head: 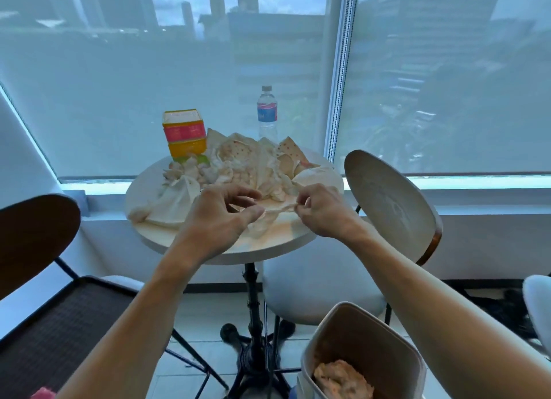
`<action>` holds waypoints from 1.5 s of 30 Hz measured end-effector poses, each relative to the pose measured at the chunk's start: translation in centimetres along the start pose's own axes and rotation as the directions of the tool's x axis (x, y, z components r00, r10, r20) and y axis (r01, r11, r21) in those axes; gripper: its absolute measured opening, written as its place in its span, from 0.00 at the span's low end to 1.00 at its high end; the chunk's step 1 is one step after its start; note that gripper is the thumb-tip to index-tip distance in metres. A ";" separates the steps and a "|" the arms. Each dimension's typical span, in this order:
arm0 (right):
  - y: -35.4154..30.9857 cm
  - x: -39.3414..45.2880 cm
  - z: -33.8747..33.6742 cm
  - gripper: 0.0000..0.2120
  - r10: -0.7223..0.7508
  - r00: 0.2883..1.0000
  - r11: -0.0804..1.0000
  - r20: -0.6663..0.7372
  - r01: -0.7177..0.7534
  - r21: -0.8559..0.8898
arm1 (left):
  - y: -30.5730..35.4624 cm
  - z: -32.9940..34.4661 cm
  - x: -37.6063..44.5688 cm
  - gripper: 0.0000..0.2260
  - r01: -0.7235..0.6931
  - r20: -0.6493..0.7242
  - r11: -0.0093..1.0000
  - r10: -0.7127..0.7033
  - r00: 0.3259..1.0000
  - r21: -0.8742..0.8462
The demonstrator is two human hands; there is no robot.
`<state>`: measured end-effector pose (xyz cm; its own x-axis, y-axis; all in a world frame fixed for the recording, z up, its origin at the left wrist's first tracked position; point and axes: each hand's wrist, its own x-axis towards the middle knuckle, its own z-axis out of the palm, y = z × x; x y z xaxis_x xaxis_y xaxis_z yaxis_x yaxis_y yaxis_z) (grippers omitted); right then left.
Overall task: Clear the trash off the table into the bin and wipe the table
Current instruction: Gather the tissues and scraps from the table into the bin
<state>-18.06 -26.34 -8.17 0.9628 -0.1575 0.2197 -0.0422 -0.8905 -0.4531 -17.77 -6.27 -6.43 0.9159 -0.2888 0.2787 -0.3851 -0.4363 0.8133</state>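
Observation:
A small round white table point(155, 234) by the window carries a heap of crumpled white tissues and paper wrappers point(247, 166). My left hand point(220, 216) hovers over the near side of the heap with curled fingers touching a piece of tissue point(262, 222). My right hand point(322, 210) pinches the thin edge of that same tissue between thumb and fingers. A beige bin point(357, 339) stands on the floor at lower right, with crumpled paper inside it.
A stack of colourful boxes point(185, 133) and a clear water bottle point(267, 112) stand at the table's far side. A round-backed chair point(390, 201) is to the right, a dark chair point(35, 237) and a black tray stand point(74, 315) to the left.

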 end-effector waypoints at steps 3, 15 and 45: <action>-1.4 0.5 -0.8 0.04 0.025 0.991 0.982 -0.135 0.001 0.190 | -0.2 -0.8 1.2 0.09 -0.018 0.050 0.998 0.021 0.999 -0.056; -7.8 1.3 -4.3 0.06 -0.109 0.988 0.439 0.106 -0.048 0.897 | 0.1 -2.7 4.5 0.12 -0.180 0.020 0.890 0.207 0.978 -0.419; 4.6 2.0 0.1 0.08 0.109 0.843 0.994 -0.527 -0.096 0.052 | 5.9 -2.0 8.0 0.09 -0.234 -0.124 0.723 0.203 0.971 -0.649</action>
<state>-16.31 -30.66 -9.89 0.6663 -0.4549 0.5908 -0.1210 -0.8478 -0.5163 -12.47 -9.45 1.65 0.8255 -0.2631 0.4994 -0.4196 0.3056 0.8547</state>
